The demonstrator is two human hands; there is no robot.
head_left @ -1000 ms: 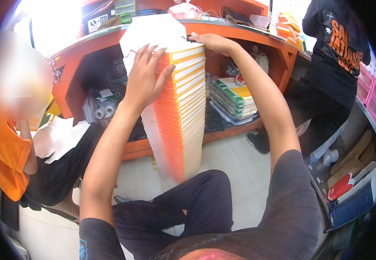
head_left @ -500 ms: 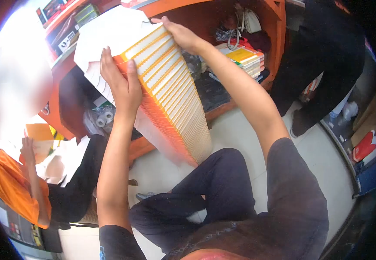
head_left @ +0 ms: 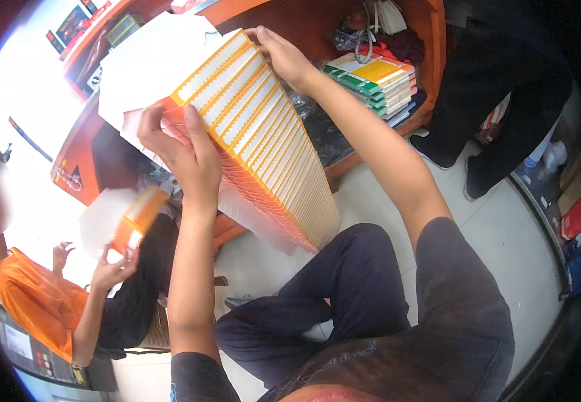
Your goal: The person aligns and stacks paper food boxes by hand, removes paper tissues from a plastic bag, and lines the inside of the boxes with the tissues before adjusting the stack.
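A tall stack of orange-and-white printed cardboard pieces (head_left: 270, 147) rises from the floor in front of my legs, leaning slightly. My left hand (head_left: 186, 151) grips the near left corner at its top, thumb on the orange edge and fingers curled round the side. At the far right top corner, my right hand (head_left: 284, 59) holds the upper pieces, its fingertips partly hidden behind them. Large white flaps (head_left: 153, 63) spread out from the top of the stack on the far left side. Whether the pieces are nested or simply piled I cannot tell.
An orange shelf unit (head_left: 431, 80) stands behind, with a pile of green, yellow and orange printed items (head_left: 377, 79) inside. On the left, a seated person in an orange shirt (head_left: 39, 295) holds a similar orange-and-white piece (head_left: 133, 224). Another person's dark trousers (head_left: 505, 87) show at right.
My left hand's fingers have gone from stretched along the stack's side to curled round its corner. The person at left has raised an orange-and-white piece. The view has shifted slightly.
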